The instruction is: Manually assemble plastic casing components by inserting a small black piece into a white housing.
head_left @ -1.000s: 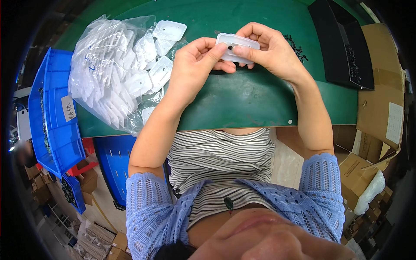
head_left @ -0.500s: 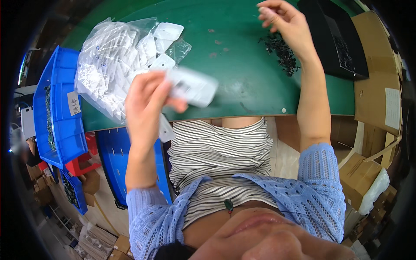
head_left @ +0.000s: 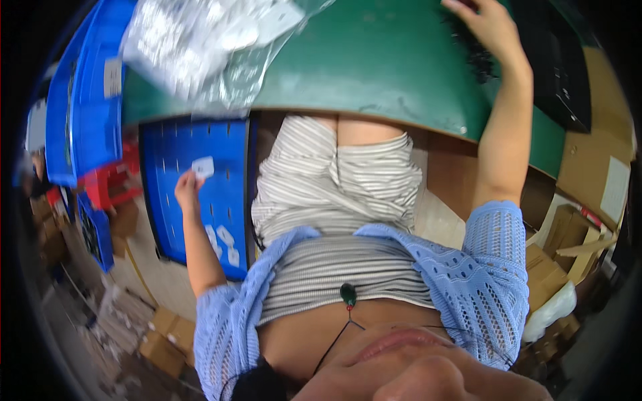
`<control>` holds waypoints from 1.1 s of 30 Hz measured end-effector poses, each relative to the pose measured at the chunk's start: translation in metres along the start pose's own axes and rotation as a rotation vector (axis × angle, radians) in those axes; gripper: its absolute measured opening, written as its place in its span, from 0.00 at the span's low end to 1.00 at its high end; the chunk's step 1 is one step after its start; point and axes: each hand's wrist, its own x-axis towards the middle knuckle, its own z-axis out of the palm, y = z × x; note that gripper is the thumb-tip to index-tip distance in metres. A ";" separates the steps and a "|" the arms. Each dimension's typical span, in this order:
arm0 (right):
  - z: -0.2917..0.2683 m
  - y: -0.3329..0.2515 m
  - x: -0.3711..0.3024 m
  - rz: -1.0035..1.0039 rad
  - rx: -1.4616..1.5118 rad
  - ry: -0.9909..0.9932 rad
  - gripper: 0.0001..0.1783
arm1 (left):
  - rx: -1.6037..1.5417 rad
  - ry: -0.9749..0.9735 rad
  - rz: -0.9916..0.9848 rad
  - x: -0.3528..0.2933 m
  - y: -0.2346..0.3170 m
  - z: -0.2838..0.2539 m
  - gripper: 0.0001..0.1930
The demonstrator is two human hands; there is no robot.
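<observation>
My left hand (head_left: 189, 189) is closed on the edge of a flat white plastic piece (head_left: 203, 167) with rounded corners, over a large blue tray (head_left: 177, 144) below the table's edge. Several similar white pieces (head_left: 225, 236) lie at the near end of that tray. At the top right, my right hand (head_left: 496, 32) reaches over the green table beside a pile of small black parts (head_left: 480, 61). Its visible fingers look apart, though the upper edge cuts off part of the hand. A clear plastic bag (head_left: 187, 50) of white pieces lies at the table's left.
Left of the green table (head_left: 374, 73) stands a blue bin (head_left: 100, 137), with a red stool (head_left: 110, 184) below it. A black box (head_left: 558, 73) sits beyond my right forearm. Cardboard boxes (head_left: 592, 147) stand at the right.
My left hand has carried a white piece from over the table's edge down and left, over the blue tray. My right hand stays by the black parts. The view has tilted downward.
</observation>
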 end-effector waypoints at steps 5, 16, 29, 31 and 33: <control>0.010 0.009 0.005 0.032 0.053 0.023 0.09 | 0.103 0.053 -0.096 0.002 -0.030 0.008 0.09; 0.033 0.013 0.007 -0.038 0.186 -0.063 0.09 | 0.497 0.128 -0.244 -0.017 -0.052 -0.003 0.08; 0.037 0.002 0.005 -0.042 0.173 -0.059 0.09 | 0.299 -0.835 0.608 -0.188 0.103 0.236 0.19; 0.039 0.006 0.005 -0.060 0.178 -0.050 0.09 | 0.438 -0.836 0.717 -0.197 0.086 0.247 0.24; 0.037 0.004 0.006 -0.105 0.140 -0.066 0.09 | 0.578 -0.836 0.822 -0.197 0.077 0.250 0.28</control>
